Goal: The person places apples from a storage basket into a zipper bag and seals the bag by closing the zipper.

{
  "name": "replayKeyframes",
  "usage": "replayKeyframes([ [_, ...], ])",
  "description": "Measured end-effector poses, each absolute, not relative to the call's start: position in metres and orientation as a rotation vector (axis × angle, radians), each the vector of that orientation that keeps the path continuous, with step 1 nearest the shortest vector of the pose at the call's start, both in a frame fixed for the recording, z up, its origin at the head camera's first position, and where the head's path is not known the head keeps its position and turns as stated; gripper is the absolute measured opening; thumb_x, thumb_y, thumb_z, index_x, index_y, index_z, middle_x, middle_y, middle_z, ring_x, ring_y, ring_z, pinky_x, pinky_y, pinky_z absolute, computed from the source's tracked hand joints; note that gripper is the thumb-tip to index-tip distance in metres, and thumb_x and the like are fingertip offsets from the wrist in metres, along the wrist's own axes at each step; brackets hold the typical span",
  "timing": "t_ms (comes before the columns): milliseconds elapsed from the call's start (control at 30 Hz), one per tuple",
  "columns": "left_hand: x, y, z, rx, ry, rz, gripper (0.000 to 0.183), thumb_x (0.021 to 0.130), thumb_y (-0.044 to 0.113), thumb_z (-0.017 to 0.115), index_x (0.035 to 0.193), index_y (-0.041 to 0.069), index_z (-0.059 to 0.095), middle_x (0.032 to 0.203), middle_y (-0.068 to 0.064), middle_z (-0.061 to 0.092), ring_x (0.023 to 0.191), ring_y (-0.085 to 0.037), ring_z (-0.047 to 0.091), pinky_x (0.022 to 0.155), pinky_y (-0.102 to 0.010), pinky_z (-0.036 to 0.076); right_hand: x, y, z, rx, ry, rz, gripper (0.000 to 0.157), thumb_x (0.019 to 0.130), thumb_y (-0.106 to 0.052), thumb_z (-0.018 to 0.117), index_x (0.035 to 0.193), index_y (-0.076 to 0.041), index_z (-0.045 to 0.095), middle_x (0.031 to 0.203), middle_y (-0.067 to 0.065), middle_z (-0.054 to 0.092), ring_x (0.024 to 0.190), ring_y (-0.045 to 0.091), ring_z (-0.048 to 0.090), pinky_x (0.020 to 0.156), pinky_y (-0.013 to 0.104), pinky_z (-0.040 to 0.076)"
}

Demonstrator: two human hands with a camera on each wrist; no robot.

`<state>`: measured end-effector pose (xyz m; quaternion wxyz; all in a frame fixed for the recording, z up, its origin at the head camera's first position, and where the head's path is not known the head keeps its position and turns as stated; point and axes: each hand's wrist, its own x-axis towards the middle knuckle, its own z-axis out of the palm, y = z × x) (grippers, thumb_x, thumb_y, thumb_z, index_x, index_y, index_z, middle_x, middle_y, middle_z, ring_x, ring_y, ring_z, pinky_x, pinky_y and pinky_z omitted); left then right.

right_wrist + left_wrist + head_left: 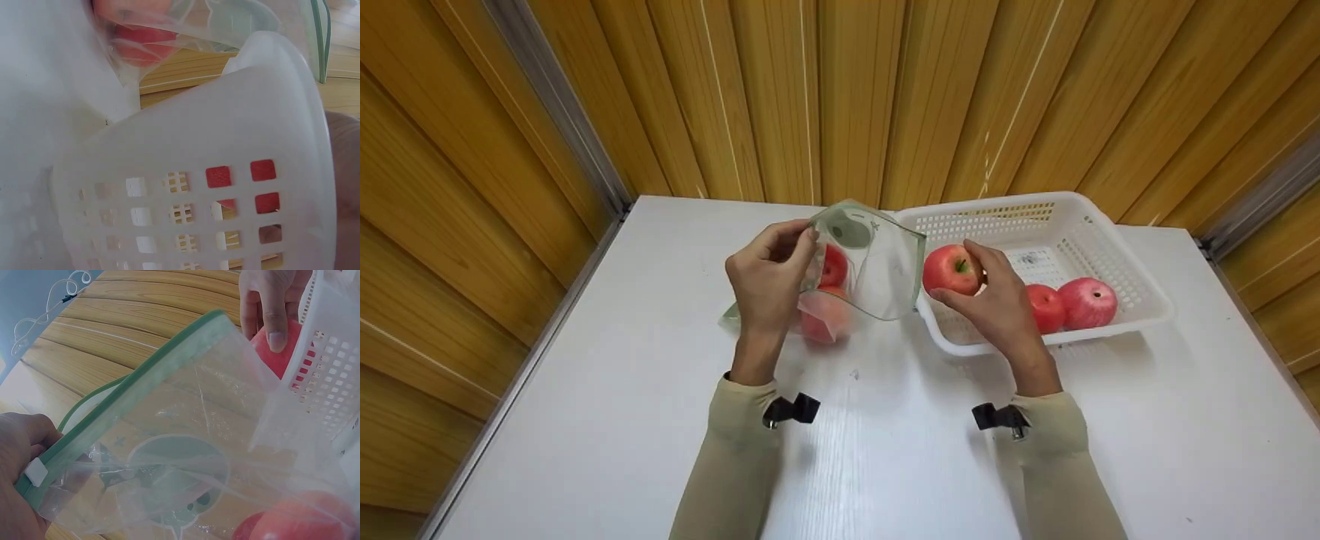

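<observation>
My left hand (771, 281) pinches the edge of a clear zip bag (885, 277) with a green rim, near its white slider (36, 472). The bag's mouth gapes toward the right. Inside its lower part lie red apples (821, 326), partly hidden by the hand and the printed film. My right hand (1005, 307) grips another red apple (949, 270), stem showing, between thumb and fingers at the left end of a white basket (964, 349). In the right wrist view the basket wall (225, 124) covers most of the hand, and red shows through its holes.
Two more apples, one red (1044, 307) and one pinkish (1086, 303), sit in the basket's near right part. Everything stands on a white table (885, 450), backed by a wood-patterned wall (855, 97). A white cable (48, 306) shows in the left wrist view.
</observation>
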<state>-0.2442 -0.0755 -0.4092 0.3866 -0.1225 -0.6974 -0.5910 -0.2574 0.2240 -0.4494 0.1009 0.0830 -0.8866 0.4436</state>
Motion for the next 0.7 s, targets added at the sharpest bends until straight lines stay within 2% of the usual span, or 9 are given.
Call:
replayKeyframes([
  [267,-0.2434,-0.0748,-0.4094,-0.295,-1.784,-1.506,0.009,0.095,0.005,0.079,0.102,0.001,0.082,0.089,0.000,0.079,0.069,-0.013,0.066,0.066,-0.026,0.059,-0.2563,0.2231,-0.4500,0.252,-2.613,1.299,0.088,0.086,-0.018,0.092,0.158,0.000,0.045,0.152,0.019,0.048,0.130,0.034,0.051,0.106,0.052,0.051],
  [700,-0.2440,-0.0733,-0.4102,-0.292,-1.796,-1.510,0.008,0.094,0.005,0.079,0.101,0.002,0.083,0.087,0.001,0.079,0.067,-0.013,0.064,0.063,-0.023,0.056,-0.2506,0.2267,-0.4463,0.229,-2.552,1.335,0.090,0.085,-0.024,0.093,0.157,-0.002,0.046,0.150,0.018,0.050,0.129,0.032,0.052,0.107,0.050,0.051],
])
